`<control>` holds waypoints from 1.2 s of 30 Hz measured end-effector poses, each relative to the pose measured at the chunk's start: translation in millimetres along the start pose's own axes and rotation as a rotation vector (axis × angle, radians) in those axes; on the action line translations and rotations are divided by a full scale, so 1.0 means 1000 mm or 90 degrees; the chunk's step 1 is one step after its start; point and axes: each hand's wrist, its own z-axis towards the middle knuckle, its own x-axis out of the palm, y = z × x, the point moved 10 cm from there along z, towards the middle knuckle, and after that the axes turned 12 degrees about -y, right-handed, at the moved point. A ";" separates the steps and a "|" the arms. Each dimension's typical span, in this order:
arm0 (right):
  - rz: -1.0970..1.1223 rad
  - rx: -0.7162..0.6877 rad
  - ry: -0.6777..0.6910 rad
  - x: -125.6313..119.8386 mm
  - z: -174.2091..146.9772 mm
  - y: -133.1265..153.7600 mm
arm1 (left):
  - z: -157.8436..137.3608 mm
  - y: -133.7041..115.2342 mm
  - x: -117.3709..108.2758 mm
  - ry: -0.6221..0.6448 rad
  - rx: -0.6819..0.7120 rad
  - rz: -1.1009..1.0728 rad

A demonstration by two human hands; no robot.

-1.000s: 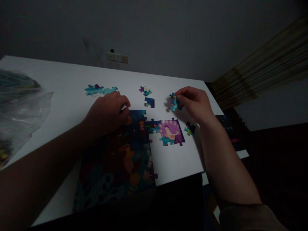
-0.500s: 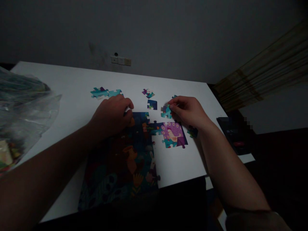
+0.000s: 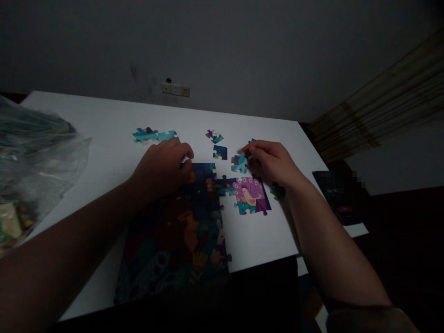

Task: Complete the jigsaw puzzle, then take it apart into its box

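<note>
My left hand [image 3: 164, 164] rests at the top left of the partly joined jigsaw puzzle [image 3: 194, 231], fingers curled, with a gap between thumb and forefinger and nothing seen in it. My right hand [image 3: 272, 159] has its fingertips on the right edge of a teal puzzle piece [image 3: 239, 163], which lies at the table surface. Just below that piece is a joined section with a purple peacock [image 3: 249, 192], linked to the main puzzle by a dark blue strip [image 3: 225, 186]. Another piece [image 3: 277, 191] is partly hidden under my right wrist.
Loose pieces lie beyond the puzzle: a dark blue one [image 3: 220, 152], a purple and white one [image 3: 214, 136] and a teal pair [image 3: 154, 135]. A clear plastic bag [image 3: 45, 171] covers the left of the white table [image 3: 104, 111]. A dark flat object [image 3: 336, 196] sits at the right edge.
The fingers of my right hand have shifted slightly at the teal piece, which has turned or moved a little. My left hand stays in place. The whole view has shifted slightly.
</note>
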 end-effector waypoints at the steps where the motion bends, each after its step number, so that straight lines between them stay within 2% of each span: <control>1: -0.002 0.000 0.003 0.000 0.000 0.000 | 0.000 0.000 0.000 -0.001 0.002 -0.001; 8: 0.011 -0.039 0.033 0.016 -0.010 0.013 | 0.000 0.001 0.002 0.007 -0.012 -0.011; 14: 0.035 -0.019 0.080 0.039 -0.015 0.014 | -0.001 -0.001 0.002 0.001 -0.010 -0.011; 18: 0.027 -0.049 0.106 0.041 -0.019 0.015 | -0.001 -0.001 0.002 0.000 -0.010 -0.015; 26: -0.078 -0.205 0.328 0.057 -0.058 0.054 | -0.001 -0.002 0.001 -0.011 -0.008 -0.015; 29: -0.078 -0.233 0.362 0.061 -0.065 0.065 | -0.001 -0.004 0.001 -0.011 -0.004 -0.015; 33: -0.062 -0.181 0.342 0.056 -0.062 0.059 | -0.001 -0.003 0.003 -0.004 -0.010 -0.007; 36: -0.027 -0.101 0.379 0.056 -0.066 0.049 | -0.001 -0.002 0.003 -0.008 -0.008 -0.009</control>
